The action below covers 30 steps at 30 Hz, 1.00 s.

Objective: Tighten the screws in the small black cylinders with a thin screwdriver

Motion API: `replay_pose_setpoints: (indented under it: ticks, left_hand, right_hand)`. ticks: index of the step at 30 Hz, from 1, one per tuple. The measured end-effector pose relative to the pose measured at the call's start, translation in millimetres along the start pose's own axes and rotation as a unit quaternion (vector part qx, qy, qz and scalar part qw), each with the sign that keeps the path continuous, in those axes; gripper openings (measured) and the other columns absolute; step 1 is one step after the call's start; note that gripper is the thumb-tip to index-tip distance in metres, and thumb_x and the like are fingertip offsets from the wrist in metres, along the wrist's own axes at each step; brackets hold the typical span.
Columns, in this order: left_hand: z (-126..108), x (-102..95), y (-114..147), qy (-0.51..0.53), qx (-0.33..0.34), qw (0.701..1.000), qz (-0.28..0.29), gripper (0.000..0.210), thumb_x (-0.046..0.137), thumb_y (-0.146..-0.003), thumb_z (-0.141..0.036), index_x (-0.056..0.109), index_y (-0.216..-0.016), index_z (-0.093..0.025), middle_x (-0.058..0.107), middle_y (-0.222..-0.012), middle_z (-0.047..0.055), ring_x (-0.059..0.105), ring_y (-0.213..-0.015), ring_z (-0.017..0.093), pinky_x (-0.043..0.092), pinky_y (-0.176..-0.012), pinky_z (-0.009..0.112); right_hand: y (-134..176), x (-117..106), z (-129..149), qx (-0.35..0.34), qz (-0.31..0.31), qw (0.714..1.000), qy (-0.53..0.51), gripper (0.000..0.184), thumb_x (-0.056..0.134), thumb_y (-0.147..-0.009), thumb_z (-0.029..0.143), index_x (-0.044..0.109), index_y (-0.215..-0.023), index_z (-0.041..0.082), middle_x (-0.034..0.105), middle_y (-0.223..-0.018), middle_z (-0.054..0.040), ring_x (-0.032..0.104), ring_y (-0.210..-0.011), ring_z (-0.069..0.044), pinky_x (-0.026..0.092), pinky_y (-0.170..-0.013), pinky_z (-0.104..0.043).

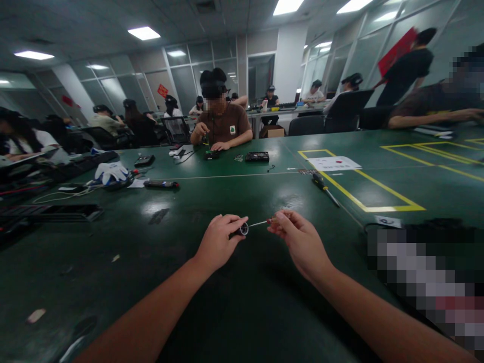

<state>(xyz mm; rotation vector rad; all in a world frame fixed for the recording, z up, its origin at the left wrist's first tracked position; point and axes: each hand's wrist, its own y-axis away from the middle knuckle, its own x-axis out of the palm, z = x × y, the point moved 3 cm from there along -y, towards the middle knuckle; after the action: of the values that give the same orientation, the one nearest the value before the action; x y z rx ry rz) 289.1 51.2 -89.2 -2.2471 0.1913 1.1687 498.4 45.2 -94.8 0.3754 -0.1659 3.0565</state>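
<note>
My left hand (pixel 219 239) is closed around a small dark cylindrical part (pixel 244 229), whose round end with a pale rim faces right. Pinched in the fingers of my right hand (pixel 298 237) is a slim screwdriver (pixel 259 223) with a thin metal shaft and a reddish collar. Its shaft points left and its tip is at or very near the rim of the cylindrical part; whether it touches cannot be made out. Most of the screwdriver's handle is hidden by my fingers. Both hands are just above the green table (pixel 212 312).
A larger black-and-yellow screwdriver (pixel 325 189) lies beyond my right hand, by yellow tape and a paper sheet (pixel 335 163). Further left are a dark pen-shaped tool (pixel 162 184) and white-blue gloves (pixel 112 173). Across the table a person (pixel 223 118) handles a small green-topped device.
</note>
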Motion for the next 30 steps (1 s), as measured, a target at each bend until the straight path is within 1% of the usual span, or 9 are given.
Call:
replay_pose_setpoints:
  ticks: [4,6,8,9,11,13,16,21,30]
  left_hand:
    - [4.7,3.3,0.5,0.004,0.011,1.0,-0.004,0.054,0.073,-0.086,-0.01,0.063,-0.136,-0.026,0.069,-0.121,0.004,0.061,-0.112,0.022,0.049,-0.1,0.044]
    - [5.3,3.3,-0.3,0.001,0.014,1.0,-0.006,0.053,0.072,-0.087,-0.01,0.063,-0.136,-0.027,0.069,-0.121,0.004,0.061,-0.111,0.022,0.049,-0.099,0.044]
    - [5.0,2.0,-1.6,-0.007,0.013,1.0,-0.012,0.05,0.071,-0.088,-0.01,0.065,-0.134,-0.028,0.069,-0.121,0.004,0.061,-0.111,0.023,0.048,-0.099,0.045]
    - [4.9,1.3,-2.2,-0.01,0.009,1.0,-0.014,0.049,0.071,-0.088,-0.009,0.065,-0.133,-0.028,0.069,-0.121,0.004,0.061,-0.111,0.023,0.048,-0.099,0.046]
    - [4.9,0.5,-2.9,-0.011,0.0,1.0,-0.012,0.049,0.071,-0.087,-0.01,0.066,-0.132,-0.027,0.069,-0.121,0.004,0.061,-0.111,0.023,0.048,-0.099,0.046]
    - [4.8,0.1,-2.8,-0.009,-0.005,1.0,-0.009,0.05,0.073,-0.086,-0.01,0.066,-0.132,-0.027,0.07,-0.121,0.004,0.061,-0.111,0.023,0.048,-0.099,0.047]
    - [3.4,-0.5,-2.0,-0.012,-0.001,1.0,-0.013,0.049,0.073,-0.087,-0.011,0.065,-0.132,-0.027,0.07,-0.121,0.005,0.062,-0.112,0.024,0.048,-0.101,0.048]
    - [0.8,-1.9,-1.5,-0.009,-0.003,1.0,-0.016,0.048,0.072,-0.087,-0.012,0.065,-0.132,-0.027,0.07,-0.121,0.005,0.063,-0.114,0.024,0.046,-0.106,0.052]
    - [2.8,-1.3,-0.5,-0.014,-0.004,1.0,-0.019,0.05,0.072,-0.088,-0.014,0.063,-0.135,-0.028,0.069,-0.123,0.004,0.062,-0.115,0.023,0.043,-0.11,0.055]
  right_hand:
    - [-4.8,-1.7,-6.9,0.051,-0.009,0.997,-0.053,0.028,0.076,-0.086,0.047,0.074,-0.094,0.021,0.07,-0.087,-0.0036,0.066,-0.081,-0.017,0.055,-0.084,-0.036]
    - [-8.4,-3.2,-9.7,0.122,-0.004,0.987,-0.102,0.023,0.073,-0.089,0.042,0.073,-0.087,0.019,0.067,-0.078,-0.0028,0.063,-0.072,-0.016,0.057,-0.081,-0.036]
    - [-11.2,-5.2,-11.9,0.199,-0.006,0.968,-0.155,0.027,0.067,-0.094,0.037,0.07,-0.076,0.018,0.059,-0.066,-0.0003,0.056,-0.06,-0.013,0.059,-0.08,-0.037]
    - [-12.7,-6.6,-11.6,0.206,-0.013,0.964,-0.17,0.028,0.064,-0.096,0.035,0.069,-0.074,0.018,0.057,-0.064,0.0004,0.054,-0.057,-0.012,0.059,-0.08,-0.036]
    - [-14.8,-8.6,-9.8,0.184,-0.023,0.967,-0.173,0.025,0.065,-0.096,0.034,0.069,-0.076,0.019,0.058,-0.065,0.0007,0.053,-0.058,-0.011,0.06,-0.079,-0.035]
    - [-15.0,-8.7,-7.9,0.138,-0.022,0.978,-0.155,0.019,0.071,-0.092,0.035,0.071,-0.081,0.02,0.062,-0.07,-0.0002,0.057,-0.064,-0.013,0.059,-0.077,-0.033]
    - [-12.5,-6.0,-6.6,0.094,-0.013,0.987,-0.128,0.022,0.08,-0.084,0.041,0.072,-0.086,0.02,0.067,-0.077,-0.0014,0.063,-0.072,-0.015,0.057,-0.078,-0.031]
    - [-10.0,-2.9,-6.8,0.072,-0.002,0.993,-0.091,0.031,0.083,-0.078,0.048,0.073,-0.089,0.021,0.069,-0.08,-0.0011,0.065,-0.077,-0.016,0.056,-0.081,-0.033]
    - [-8.5,-2.6,-6.0,0.03,-0.001,0.999,-0.03,0.035,0.08,-0.08,0.052,0.073,-0.093,0.021,0.071,-0.084,-0.0024,0.066,-0.08,-0.018,0.054,-0.084,-0.037]
